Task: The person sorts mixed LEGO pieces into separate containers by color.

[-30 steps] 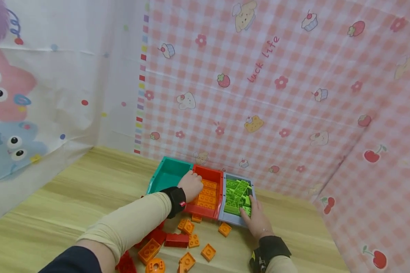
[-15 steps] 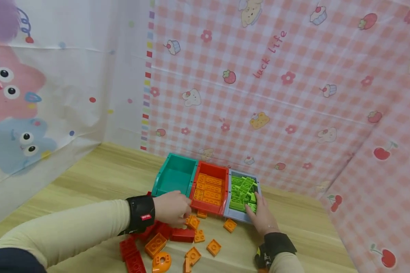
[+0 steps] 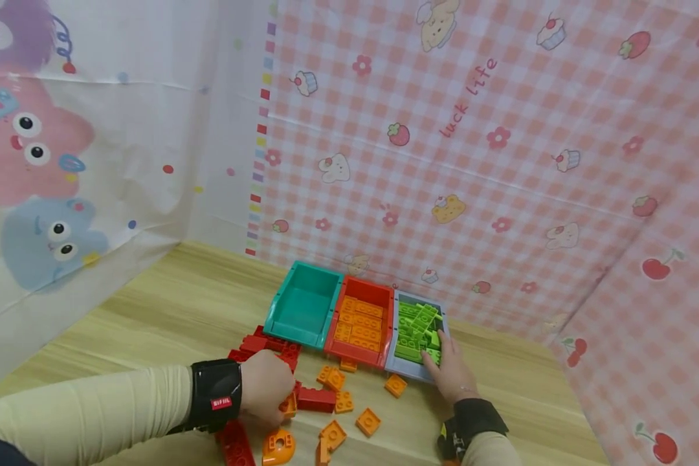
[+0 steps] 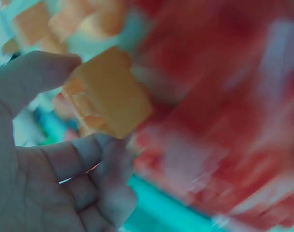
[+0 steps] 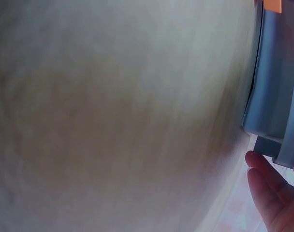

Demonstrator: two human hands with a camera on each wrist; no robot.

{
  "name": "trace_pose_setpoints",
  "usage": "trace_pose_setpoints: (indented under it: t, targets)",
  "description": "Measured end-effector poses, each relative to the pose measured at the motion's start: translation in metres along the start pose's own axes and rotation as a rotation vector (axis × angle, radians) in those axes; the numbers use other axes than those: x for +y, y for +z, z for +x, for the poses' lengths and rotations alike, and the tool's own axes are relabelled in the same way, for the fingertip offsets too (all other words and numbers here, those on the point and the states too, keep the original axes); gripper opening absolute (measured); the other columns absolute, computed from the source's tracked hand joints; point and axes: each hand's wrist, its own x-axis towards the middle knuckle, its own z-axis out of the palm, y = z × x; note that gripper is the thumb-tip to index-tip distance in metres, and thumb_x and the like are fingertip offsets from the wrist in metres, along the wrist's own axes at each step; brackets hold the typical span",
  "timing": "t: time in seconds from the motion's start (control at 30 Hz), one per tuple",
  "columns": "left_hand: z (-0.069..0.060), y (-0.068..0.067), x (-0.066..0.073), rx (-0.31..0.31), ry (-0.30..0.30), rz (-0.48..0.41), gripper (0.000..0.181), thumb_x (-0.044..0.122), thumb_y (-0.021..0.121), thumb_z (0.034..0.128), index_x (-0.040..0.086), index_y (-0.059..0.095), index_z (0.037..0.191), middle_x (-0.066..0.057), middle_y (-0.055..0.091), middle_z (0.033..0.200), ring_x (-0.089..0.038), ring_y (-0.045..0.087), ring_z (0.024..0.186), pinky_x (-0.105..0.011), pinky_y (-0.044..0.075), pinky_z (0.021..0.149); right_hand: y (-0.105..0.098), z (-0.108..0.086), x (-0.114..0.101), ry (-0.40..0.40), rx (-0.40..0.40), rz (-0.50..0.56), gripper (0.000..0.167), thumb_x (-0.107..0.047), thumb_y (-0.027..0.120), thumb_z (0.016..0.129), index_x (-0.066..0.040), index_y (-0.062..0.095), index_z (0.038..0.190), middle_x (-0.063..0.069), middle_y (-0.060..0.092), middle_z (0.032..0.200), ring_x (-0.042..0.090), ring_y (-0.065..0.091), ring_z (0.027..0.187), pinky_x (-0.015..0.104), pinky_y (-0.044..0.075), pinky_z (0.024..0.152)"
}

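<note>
Between thumb and fingers, the left hand [image 3: 266, 387] pinches an orange brick [image 4: 113, 92], plain in the left wrist view and mostly covered by the hand in the head view. Red bricks [image 3: 317, 400] lie around that hand. At the grey bin [image 3: 410, 371], the right hand [image 3: 453, 373] rests on the right side wall with spread fingers, beside green bricks [image 3: 409, 331]. In the right wrist view its fingertips touch the bin's edge.
A red bin [image 3: 355, 354] with flat orange bricks stands between the grey bin and a teal bin [image 3: 303, 310] with nothing in it. Several orange bricks [image 3: 368, 422] lie loose in front. A checked cloth [image 3: 419, 162] hangs behind.
From over the bins, the left hand has come down and left to the loose bricks and taken hold of an orange one. The right hand stays at the grey bin.
</note>
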Motion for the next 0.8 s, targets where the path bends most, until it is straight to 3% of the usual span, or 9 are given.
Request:
trace_pose_setpoints:
  t: [0.13, 0.27, 0.4, 0.5, 0.63, 0.8]
  targets:
    - [0.019, -0.026, 0.003, 0.098, -0.004, -0.078, 0.033, 0.045, 0.068, 0.0792, 0.016, 0.057, 0.066, 0.007, 0.038, 0.054, -0.01, 0.035, 0.048, -0.025, 0.026, 0.046, 0.0, -0.002, -0.002, 0.019, -0.004, 0.012, 0.072, -0.043, 0.05, 0.093, -0.001, 0.022, 0.145, 0.027, 0.026, 0.143, 0.042, 0.031, 0.129, 0.055, 0.029, 0.1]
    - [0.057, -0.039, 0.013, 0.241, -0.01, -0.052, 0.026, 0.038, 0.067, 0.0843, 0.012, 0.066, 0.086, 0.003, 0.054, 0.069, -0.011, 0.051, 0.06, -0.024, 0.043, 0.053, 0.001, -0.002, -0.002, 0.033, -0.008, 0.018, 0.073, -0.043, 0.049, 0.093, -0.002, 0.021, 0.146, 0.027, 0.024, 0.144, 0.042, 0.031, 0.129, 0.056, 0.029, 0.099]
    - [0.103, -0.031, 0.023, 0.343, -0.062, 0.007, 0.027, 0.032, 0.067, 0.0862, 0.01, 0.065, 0.102, -0.002, 0.062, 0.083, -0.014, 0.059, 0.069, -0.027, 0.05, 0.058, 0.002, -0.003, 0.001, 0.031, 0.001, 0.008, 0.071, -0.04, 0.051, 0.093, -0.001, 0.022, 0.145, 0.027, 0.025, 0.144, 0.043, 0.032, 0.128, 0.056, 0.03, 0.098]
    - [0.129, -0.021, 0.027, 0.383, -0.13, 0.034, 0.02, 0.027, 0.069, 0.085, 0.012, 0.065, 0.097, -0.002, 0.062, 0.076, -0.016, 0.059, 0.063, -0.029, 0.05, 0.053, 0.005, -0.003, 0.002, 0.029, 0.005, 0.004, 0.071, -0.041, 0.051, 0.093, -0.001, 0.024, 0.145, 0.027, 0.026, 0.143, 0.042, 0.032, 0.128, 0.055, 0.031, 0.098]
    - [0.148, -0.008, 0.028, 0.403, -0.187, 0.026, 0.008, 0.021, 0.07, 0.0839, 0.014, 0.068, 0.084, -0.001, 0.061, 0.068, -0.017, 0.059, 0.059, -0.033, 0.05, 0.051, 0.007, 0.0, 0.001, 0.047, -0.004, 0.015, 0.073, -0.044, 0.05, 0.092, -0.003, 0.023, 0.146, 0.027, 0.025, 0.144, 0.041, 0.032, 0.129, 0.055, 0.031, 0.098]
    - [0.157, -0.003, 0.03, 0.411, -0.196, -0.036, 0.008, 0.018, 0.068, 0.0858, 0.014, 0.07, 0.079, -0.001, 0.062, 0.068, -0.018, 0.059, 0.058, -0.035, 0.05, 0.05, 0.004, 0.001, 0.0, 0.058, -0.001, 0.019, 0.072, -0.044, 0.05, 0.092, -0.004, 0.022, 0.146, 0.026, 0.024, 0.144, 0.041, 0.032, 0.129, 0.055, 0.031, 0.098]
